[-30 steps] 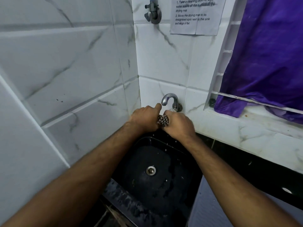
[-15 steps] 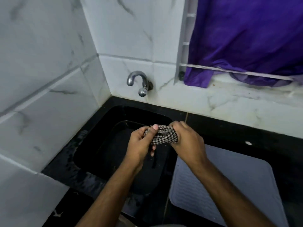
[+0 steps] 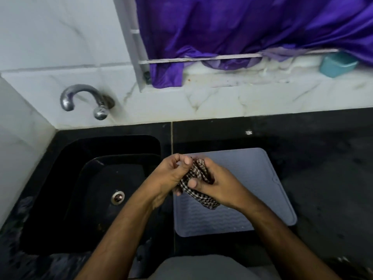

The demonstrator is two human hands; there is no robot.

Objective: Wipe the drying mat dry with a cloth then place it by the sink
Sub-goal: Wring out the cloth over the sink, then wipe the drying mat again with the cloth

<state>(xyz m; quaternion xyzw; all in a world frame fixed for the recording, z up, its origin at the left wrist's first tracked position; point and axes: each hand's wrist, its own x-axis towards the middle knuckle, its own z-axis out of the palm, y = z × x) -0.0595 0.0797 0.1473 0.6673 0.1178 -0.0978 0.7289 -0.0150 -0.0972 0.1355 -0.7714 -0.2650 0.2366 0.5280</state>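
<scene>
Black sink (image 3: 60,199), glossy and deep, steel drain at the bottom, curved chrome tap (image 3: 84,100) on the marble wall above. Left hand (image 3: 169,176) and right hand (image 3: 220,186), both in a clenched grip on the checked cloth (image 3: 198,184), bunched between them over the mat's left edge. Soft, light, probably damp (best spread flat before wiping). Grey drying mat (image 3: 252,174) flat on the black counter (image 3: 323,168) just right of the sink: ribbed, rounded corners, likely floppy silicone; best lifted by an edge.
</scene>
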